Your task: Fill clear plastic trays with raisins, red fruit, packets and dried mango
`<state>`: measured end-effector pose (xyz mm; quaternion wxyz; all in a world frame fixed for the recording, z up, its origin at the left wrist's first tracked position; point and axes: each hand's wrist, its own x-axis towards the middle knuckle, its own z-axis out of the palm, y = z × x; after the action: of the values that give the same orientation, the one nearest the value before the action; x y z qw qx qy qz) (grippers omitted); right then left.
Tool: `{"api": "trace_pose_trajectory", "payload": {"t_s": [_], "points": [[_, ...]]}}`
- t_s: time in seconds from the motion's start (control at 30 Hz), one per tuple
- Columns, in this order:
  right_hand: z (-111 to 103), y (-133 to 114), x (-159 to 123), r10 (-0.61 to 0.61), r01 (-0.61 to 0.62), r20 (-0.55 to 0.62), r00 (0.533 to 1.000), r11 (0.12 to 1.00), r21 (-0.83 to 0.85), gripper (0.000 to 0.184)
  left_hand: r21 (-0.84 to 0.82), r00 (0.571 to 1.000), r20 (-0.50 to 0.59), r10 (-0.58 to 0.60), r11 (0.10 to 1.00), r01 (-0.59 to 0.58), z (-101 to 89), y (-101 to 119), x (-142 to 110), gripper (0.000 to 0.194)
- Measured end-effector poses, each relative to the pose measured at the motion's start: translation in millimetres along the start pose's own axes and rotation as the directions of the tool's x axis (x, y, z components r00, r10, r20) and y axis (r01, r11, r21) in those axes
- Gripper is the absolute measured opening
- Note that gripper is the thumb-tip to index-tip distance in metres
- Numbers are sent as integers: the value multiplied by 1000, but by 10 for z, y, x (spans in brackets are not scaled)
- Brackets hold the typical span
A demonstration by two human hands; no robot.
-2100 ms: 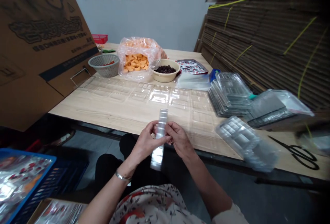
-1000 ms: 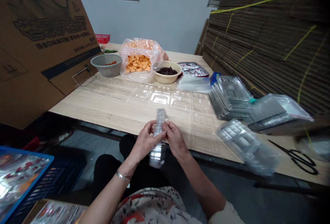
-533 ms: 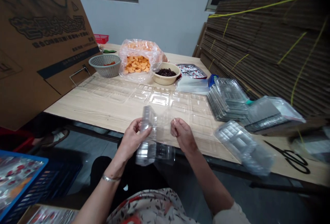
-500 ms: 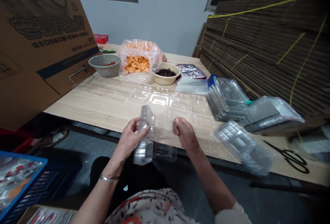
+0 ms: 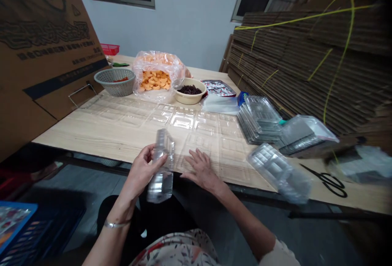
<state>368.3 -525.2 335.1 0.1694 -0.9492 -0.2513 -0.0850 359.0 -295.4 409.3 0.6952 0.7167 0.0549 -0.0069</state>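
Note:
My left hand (image 5: 143,172) is closed round a stack of clear plastic trays (image 5: 161,166), held upright in front of the table's near edge. My right hand (image 5: 202,171) lies flat with fingers spread on a single clear tray (image 5: 196,147) laid on the wooden table (image 5: 101,133) near its front edge. Several more clear trays (image 5: 180,117) lie flat in rows across the table.
At the back stand a grey basket (image 5: 115,81), a bag of orange snacks (image 5: 156,76), a bowl of dark pieces (image 5: 190,92) and red-white packets (image 5: 219,87). Tray stacks (image 5: 259,119) and scissors (image 5: 327,180) lie right, by bundled cardboard (image 5: 306,62). A large carton (image 5: 36,49) stands left.
Both hands pulled one tray off the stack. My right hand carried it to the table and now presses it flat, while my left keeps the rest of the stack.

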Motion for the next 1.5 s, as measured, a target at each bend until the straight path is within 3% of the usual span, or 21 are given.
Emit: {"api": "trace_pose_trajectory", "payload": {"t_s": [0.07, 0.17, 0.23, 0.3, 0.37, 0.43, 0.5, 0.57, 0.63, 0.73, 1.0, 1.13, 1.37, 1.5], "points": [[42, 11, -58, -5, 8, 68, 998, 999, -38, 47, 5, 1000, 17, 5, 1000, -5, 16, -1, -14, 60], [-17, 151, -164, 38, -35, 73, 997, 998, -42, 45, -6, 1000, 29, 11, 1000, -10, 37, -5, -53, 57], [-116, 187, -192, 56, -57, 28, 998, 997, 54, 46, -18, 999, 38, 0, 1000, 1, 78, 0, -77, 57], [-237, 107, -157, 86, -69, -50, 995, 958, 277, 43, -13, 999, 51, -2, 1000, 3, 146, 15, -92, 56], [-347, -77, -55, 168, -98, -71, 983, 812, 575, 35, 26, 998, 64, 17, 999, -19, 229, 34, -99, 56], [-417, -294, 90, 258, -149, 3, 966, 549, 823, 31, 87, 996, 67, 51, 995, -57, 305, 47, -105, 55], [-435, -470, 240, 299, -180, 95, 949, 269, 946, 30, 145, 995, 61, 75, 986, -84, 353, 48, -114, 54], [-410, -573, 354, 309, -193, 167, 936, 56, 980, 33, 177, 994, 64, 87, 979, -97, 365, 36, -124, 55], [-359, -614, 414, 301, -218, 232, 925, -81, 973, 35, 189, 993, 76, 91, 976, -104, 350, 17, -133, 58], [-265, -624, 431, 299, -232, 284, 911, -195, 953, 37, 190, 993, 75, 95, 976, -108, 313, -7, -136, 60], [-146, -690, 464, 343, -197, 289, 894, -279, 940, 38, 163, 997, 56, 61, 984, -70, 296, 22, -121, 56], [-151, -750, 488, 368, -180, 255, 894, -226, 957, 35, 164, 996, 44, 74, 983, -80, 290, -25, -111, 55], [-7, -729, 546, 496, -112, 112, 861, -30, 993, 31, 92, 999, 0, 53, 994, -53, 252, -42, -75, 48], [-64, -733, 581, 405, -134, 172, 898, -120, 984, 28, 126, 996, -14, 91, 988, -88, 220, -27, -54, 44]]}}
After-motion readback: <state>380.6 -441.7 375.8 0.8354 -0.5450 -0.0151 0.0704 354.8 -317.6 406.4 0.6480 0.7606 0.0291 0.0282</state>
